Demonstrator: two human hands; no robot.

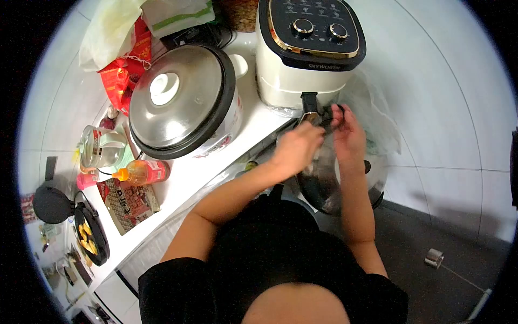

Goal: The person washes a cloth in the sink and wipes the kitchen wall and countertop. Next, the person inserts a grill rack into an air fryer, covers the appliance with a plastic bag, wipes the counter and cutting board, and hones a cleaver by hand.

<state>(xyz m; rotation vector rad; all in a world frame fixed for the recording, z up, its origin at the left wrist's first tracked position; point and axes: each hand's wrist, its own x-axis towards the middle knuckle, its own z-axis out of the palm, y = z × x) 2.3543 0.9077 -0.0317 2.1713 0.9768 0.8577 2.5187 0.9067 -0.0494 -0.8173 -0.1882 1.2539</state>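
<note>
My left hand is blurred by motion just below the black handle of a cream air fryer. Its fingers look bent, and whether anything is in them I cannot tell. To the right, my right hand is raised with the palm turned inward and the fingers apart, slightly curled, close to a dark edge beside the fryer. Beneath both hands is a round pan or pot with a clear, see-through lid, partly hidden by my forearm. Thin clear plastic hangs behind my right hand.
A large electric pot with a steel lid stands on the white counter. Further left are a sauce bottle, a glass jug, a printed packet and an open black cooker with yellow food. Tiled wall borders the right.
</note>
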